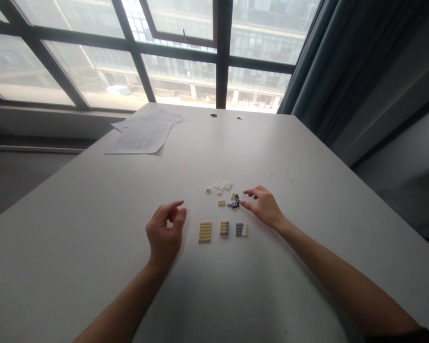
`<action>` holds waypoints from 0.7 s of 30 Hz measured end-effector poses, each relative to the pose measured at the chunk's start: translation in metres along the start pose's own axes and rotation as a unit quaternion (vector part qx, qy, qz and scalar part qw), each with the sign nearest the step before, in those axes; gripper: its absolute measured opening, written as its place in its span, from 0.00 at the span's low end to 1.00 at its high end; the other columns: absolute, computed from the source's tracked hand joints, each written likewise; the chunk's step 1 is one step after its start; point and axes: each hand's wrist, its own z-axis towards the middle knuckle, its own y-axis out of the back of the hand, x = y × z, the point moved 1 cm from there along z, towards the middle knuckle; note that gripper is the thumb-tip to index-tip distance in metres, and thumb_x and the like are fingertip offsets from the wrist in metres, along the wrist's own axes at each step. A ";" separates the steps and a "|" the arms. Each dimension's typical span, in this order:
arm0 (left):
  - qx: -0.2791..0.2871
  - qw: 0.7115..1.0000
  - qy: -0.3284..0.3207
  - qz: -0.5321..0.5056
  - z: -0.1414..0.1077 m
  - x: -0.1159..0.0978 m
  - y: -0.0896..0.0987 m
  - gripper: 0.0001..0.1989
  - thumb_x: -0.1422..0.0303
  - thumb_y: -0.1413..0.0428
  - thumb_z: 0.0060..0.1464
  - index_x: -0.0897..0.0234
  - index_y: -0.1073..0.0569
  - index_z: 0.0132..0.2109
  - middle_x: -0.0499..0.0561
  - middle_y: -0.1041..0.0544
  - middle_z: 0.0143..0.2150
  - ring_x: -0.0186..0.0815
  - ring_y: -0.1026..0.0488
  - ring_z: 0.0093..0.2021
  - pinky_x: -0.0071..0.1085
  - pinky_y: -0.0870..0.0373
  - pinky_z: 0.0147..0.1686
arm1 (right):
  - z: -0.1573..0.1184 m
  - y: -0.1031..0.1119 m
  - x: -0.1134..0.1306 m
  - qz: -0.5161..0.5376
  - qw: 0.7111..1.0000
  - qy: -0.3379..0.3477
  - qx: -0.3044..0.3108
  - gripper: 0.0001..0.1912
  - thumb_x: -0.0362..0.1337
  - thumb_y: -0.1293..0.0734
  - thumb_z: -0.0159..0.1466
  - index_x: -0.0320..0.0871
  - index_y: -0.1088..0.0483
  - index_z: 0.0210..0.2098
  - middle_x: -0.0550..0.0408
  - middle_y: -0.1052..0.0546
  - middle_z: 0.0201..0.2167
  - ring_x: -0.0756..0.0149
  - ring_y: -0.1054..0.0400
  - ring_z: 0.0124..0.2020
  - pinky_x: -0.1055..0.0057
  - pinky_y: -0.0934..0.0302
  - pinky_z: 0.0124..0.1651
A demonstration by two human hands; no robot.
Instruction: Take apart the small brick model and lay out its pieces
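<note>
My right hand (265,207) is open beside a small cluster of toy building bricks, its thumb and index finger apart. Dark grey pieces (235,205) lie close to that thumb, with nothing visibly gripped. To the left, my left hand (165,231) hovers or rests by the bricks, empty, its index finger stretched out a little apart from the thumb and the others curled. Nearest to it is a tan studded plate (205,232). Right of this plate sit a tan-and-grey block (224,227) and a grey-and-white block (241,229). A small tan plate (221,203) lies above them.
Several white plates (221,185) and a small round white piece (208,190) lie farther back. Printed paper sheets (143,133) overlap at the far left of the white table (93,238). Windows stand behind it, and a dark curtain (329,62) hangs at right.
</note>
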 end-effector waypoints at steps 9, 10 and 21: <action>0.005 0.987 0.136 -0.085 0.003 0.008 -0.008 0.16 0.62 0.42 0.49 0.67 0.27 0.44 0.46 0.31 0.29 0.29 0.34 0.27 0.24 0.33 0.27 | 0.058 -0.039 0.035 -0.098 0.994 0.022 0.052 0.18 0.40 0.31 0.59 0.44 0.27 0.48 0.50 0.26 0.47 0.57 0.35 0.50 0.62 0.43 0.54; 0.003 0.986 0.140 -0.090 0.003 0.008 -0.008 0.16 0.62 0.42 0.49 0.67 0.27 0.44 0.45 0.31 0.29 0.29 0.34 0.27 0.24 0.33 0.27 | 0.061 -0.040 0.034 -0.104 0.993 0.011 0.050 0.19 0.40 0.31 0.58 0.44 0.27 0.49 0.49 0.27 0.47 0.55 0.35 0.50 0.61 0.43 0.54; 0.006 0.980 0.165 -0.114 0.003 0.002 -0.011 0.16 0.62 0.42 0.48 0.66 0.27 0.43 0.45 0.33 0.28 0.29 0.36 0.27 0.24 0.36 0.27 | 0.068 -0.039 0.012 -0.116 0.991 -0.035 0.054 0.14 0.40 0.31 0.57 0.43 0.23 0.41 0.49 0.25 0.42 0.58 0.32 0.44 0.65 0.41 0.50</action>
